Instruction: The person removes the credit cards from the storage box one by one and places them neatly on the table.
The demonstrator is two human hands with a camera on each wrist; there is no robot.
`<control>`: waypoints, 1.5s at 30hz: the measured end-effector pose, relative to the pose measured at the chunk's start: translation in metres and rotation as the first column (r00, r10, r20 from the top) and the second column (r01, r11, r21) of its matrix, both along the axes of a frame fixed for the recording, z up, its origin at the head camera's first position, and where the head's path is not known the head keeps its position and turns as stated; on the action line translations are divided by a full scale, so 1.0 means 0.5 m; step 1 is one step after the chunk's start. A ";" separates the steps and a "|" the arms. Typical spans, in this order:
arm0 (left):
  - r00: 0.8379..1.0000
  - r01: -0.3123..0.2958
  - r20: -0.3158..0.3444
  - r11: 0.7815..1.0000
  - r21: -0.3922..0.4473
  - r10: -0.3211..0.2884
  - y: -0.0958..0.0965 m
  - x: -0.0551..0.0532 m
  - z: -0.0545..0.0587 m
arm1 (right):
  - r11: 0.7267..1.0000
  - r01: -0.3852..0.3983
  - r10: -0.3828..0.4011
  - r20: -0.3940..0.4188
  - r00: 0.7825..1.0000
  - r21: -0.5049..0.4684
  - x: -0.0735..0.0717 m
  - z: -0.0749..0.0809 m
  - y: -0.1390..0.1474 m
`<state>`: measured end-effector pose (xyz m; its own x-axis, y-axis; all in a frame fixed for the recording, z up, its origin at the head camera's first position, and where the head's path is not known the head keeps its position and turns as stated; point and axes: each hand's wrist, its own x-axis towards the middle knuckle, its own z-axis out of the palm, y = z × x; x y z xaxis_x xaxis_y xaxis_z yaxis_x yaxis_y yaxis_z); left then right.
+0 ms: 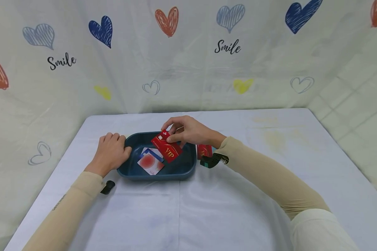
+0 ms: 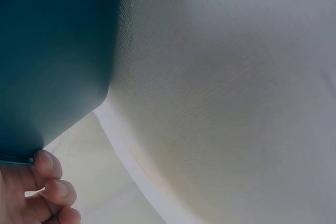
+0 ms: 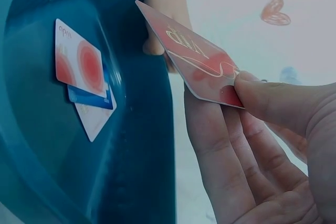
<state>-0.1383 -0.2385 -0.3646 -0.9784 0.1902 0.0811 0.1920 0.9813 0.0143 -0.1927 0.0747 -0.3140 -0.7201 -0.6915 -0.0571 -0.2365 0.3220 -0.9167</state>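
Note:
A red VIP card [image 1: 167, 146] is pinched between the thumb and fingers of my right hand [image 1: 188, 129], tilted above the dark teal plastic basin [image 1: 182, 173]. In the right wrist view the thumb presses on the face of the card [image 3: 194, 59] while the fingers support it from beneath. My left hand [image 1: 110, 153] grips the basin's left rim, and the left wrist view shows its fingers [image 2: 60, 191] curled at the edge. Inside the basin lie overlapping cards: a white one with red circles [image 1: 150, 164] on top, a blue card [image 1: 155, 154] and a pale card [image 3: 94, 121] below.
Another red card [image 1: 204, 150] lies on the white-covered table [image 1: 144, 216] just right of the basin, partly hidden by the right wrist and its black strap [image 1: 212, 160]. Behind the table hangs a pale curtain [image 1: 191, 62] printed with hearts.

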 end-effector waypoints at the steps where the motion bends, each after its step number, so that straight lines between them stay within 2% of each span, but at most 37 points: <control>1: 1.000 0.000 0.001 1.000 0.000 0.000 0.000 0.000 0.000 | 1.000 0.002 -0.002 0.002 1.000 0.001 0.001 0.001 0.003; 22: 1.000 0.003 0.007 1.000 -0.005 -0.003 0.005 0.002 0.003 | 0.995 0.102 -0.102 0.006 0.995 0.012 0.000 0.002 0.068; 30: 1.000 0.001 0.013 1.000 -0.013 -0.001 0.006 0.006 0.003 | 0.992 0.125 -0.125 -0.033 0.992 0.018 0.002 0.005 0.099; 45: 1.000 0.007 0.012 1.000 -0.022 -0.007 0.004 0.008 -0.002 | 0.980 0.198 -0.196 -0.056 0.979 0.019 0.016 0.017 0.145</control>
<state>-0.1341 -0.2364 -0.3654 -0.9778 0.1990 0.0654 0.1991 0.9800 -0.0049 -0.1849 0.1474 -0.3055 -0.8445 -0.5348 -0.0300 -0.2147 0.3893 -0.8957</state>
